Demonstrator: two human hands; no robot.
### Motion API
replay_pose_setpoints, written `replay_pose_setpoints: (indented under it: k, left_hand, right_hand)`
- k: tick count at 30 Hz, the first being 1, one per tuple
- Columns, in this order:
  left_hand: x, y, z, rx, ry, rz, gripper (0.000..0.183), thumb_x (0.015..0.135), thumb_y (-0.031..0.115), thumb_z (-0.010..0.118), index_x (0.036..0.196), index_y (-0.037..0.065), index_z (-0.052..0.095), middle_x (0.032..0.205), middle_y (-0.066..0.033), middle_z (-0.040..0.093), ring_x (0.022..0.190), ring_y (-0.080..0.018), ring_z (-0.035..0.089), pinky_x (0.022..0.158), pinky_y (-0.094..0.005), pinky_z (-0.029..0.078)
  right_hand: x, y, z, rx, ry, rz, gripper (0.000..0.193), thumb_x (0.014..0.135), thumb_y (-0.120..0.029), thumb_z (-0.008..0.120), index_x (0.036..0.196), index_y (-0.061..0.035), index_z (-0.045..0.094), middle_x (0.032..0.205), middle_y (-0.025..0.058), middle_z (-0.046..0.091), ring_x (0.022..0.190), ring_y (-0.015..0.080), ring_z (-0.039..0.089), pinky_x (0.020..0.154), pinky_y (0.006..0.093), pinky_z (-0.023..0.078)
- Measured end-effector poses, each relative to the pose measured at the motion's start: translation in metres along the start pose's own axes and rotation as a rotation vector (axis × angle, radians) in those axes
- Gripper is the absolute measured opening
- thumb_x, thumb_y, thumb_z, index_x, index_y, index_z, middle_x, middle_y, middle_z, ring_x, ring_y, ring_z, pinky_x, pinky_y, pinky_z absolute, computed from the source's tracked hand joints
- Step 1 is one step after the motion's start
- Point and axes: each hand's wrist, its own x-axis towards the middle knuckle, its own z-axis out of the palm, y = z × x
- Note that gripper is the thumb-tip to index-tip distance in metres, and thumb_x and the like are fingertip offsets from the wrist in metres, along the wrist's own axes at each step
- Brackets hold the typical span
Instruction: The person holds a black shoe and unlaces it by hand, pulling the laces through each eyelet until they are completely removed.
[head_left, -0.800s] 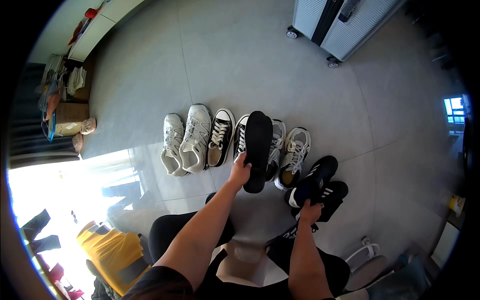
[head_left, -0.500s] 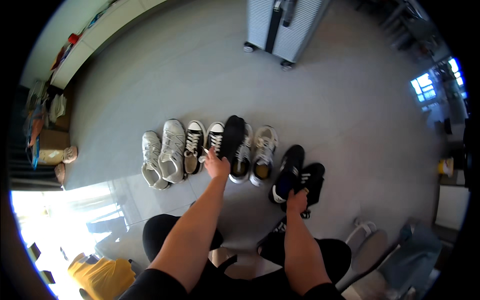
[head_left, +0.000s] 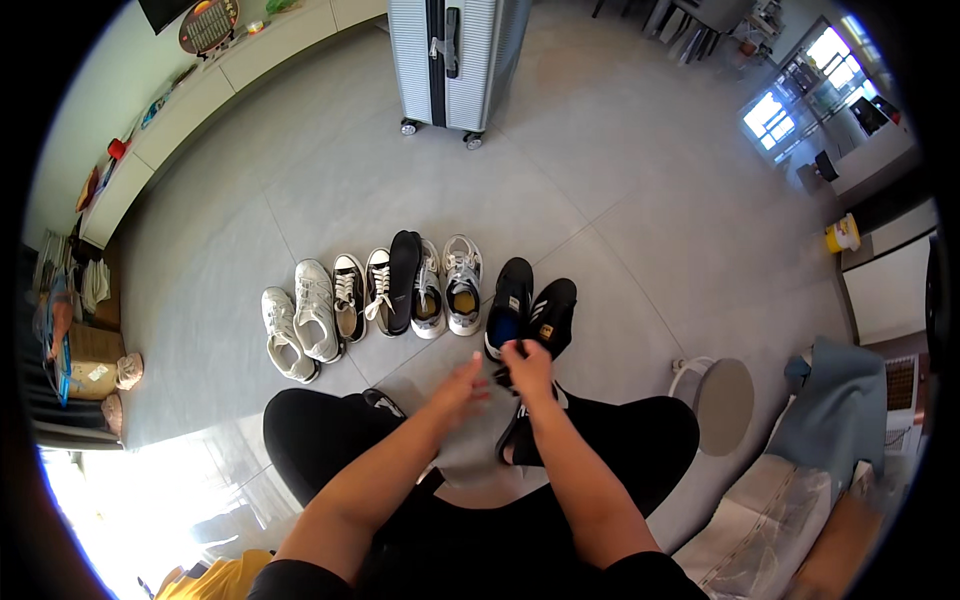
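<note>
Black striped sneakers (head_left: pixel 512 300) stand on the floor before the person, toes pointing away and openings facing back, presumably so that both lie within easy reach. Well beyond them, a little left, a ribbed silver suitcase (head_left: pixel 408 60) stands upright on casters. Right of them and nearer the person is a round-seated stool (head_left: pixel 724 407). Left of them run three pairs: grey-and-white running shoes (head_left: pixel 463 270) nearest, black-and-white canvas sneakers (head_left: pixel 348 300) next, cream trainers (head_left: pixel 314 305) farthest; standing toes-away side by side probably keeps each pair matched. Also left of them, a black insole (head_left: pixel 403 280) lies against the right canvas shoe, partly covering it, perhaps just laid aside. Both hands are apart: the right (head_left: pixel 530 368), at the striped pair's heels, seems to pinch a dark piece (head_left: pixel 503 378), too hidden to identify; the left (head_left: pixel 460 392), blurred, has loose fingers and nothing visible in it.
</note>
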Motion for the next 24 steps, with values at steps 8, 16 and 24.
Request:
replay_pose_setpoints:
  k: [8, 16, 24]
  left_hand:
    - [-0.029, -0.058, 0.010, -0.582, -0.221, -0.001, 0.021, 0.098, 0.025, 0.043, 0.099, 0.007, 0.055, 0.095, -0.0071, 0.058, 0.090, -0.0242, 0.056, 0.085, -0.0416, 0.046]
    - [-0.038, -0.096, -0.011, -0.297, -0.133, 0.268, 0.020, 0.098, 0.028, 0.045, 0.101, 0.009, 0.053, 0.094, -0.0034, 0.057, 0.085, -0.0190, 0.056, 0.077, -0.0405, 0.047]
    - [-0.064, -0.074, -0.042, -0.376, 0.020, 0.458, 0.026, 0.091, 0.029, 0.059, 0.077, 0.009, 0.052, 0.070, -0.0016, 0.053, 0.064, -0.0149, 0.053, 0.063, -0.0305, 0.047]
  right_hand:
    - [-0.155, -0.063, -0.056, 0.455, -0.304, 0.167, 0.021, 0.084, -0.015, 0.066, 0.102, -0.0050, 0.063, 0.071, -0.0009, 0.057, 0.056, 0.0048, 0.049, 0.051, 0.0198, 0.040]
    - [-0.175, -0.030, -0.085, 0.746, -0.097, 0.345, 0.017, 0.090, -0.016, 0.060, 0.100, -0.0017, 0.061, 0.072, 0.0012, 0.057, 0.054, 0.0076, 0.050, 0.049, 0.0216, 0.041]
    - [-0.156, -0.015, -0.063, 0.846, -0.253, 0.438, 0.023, 0.096, -0.025, 0.051, 0.094, -0.0025, 0.056, 0.074, 0.0046, 0.055, 0.053, 0.0126, 0.051, 0.048, 0.0262, 0.042]
